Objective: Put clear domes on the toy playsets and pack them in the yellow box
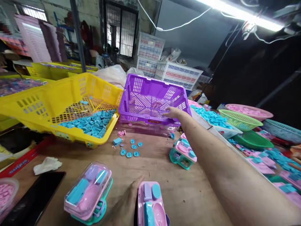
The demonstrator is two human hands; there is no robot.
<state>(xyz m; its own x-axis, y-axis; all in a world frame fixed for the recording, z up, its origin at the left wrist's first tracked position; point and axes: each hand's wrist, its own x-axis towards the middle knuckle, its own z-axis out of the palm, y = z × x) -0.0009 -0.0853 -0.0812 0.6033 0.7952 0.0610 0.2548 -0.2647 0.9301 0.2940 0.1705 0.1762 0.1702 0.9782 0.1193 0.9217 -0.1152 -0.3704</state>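
Observation:
At the bottom centre my left hand is against the side of a small toy kitchen set with a pink top and purple and blue blocks; its fingers are partly hidden, but they look closed on it. My right hand reaches over the near edge of a purple basket, fingers stretched out and apart. Clear plastic covers seem to lie in that basket. A similar toy under a clear cover stands left of my left hand. Below my right forearm sits an uncovered toy with a teal base.
Small blue round pieces lie mid-table. A yellow basket holding blue parts is at the left. A black phone-like slab and white cloth lie nearer. Baskets, including a green one, and loose parts line the right.

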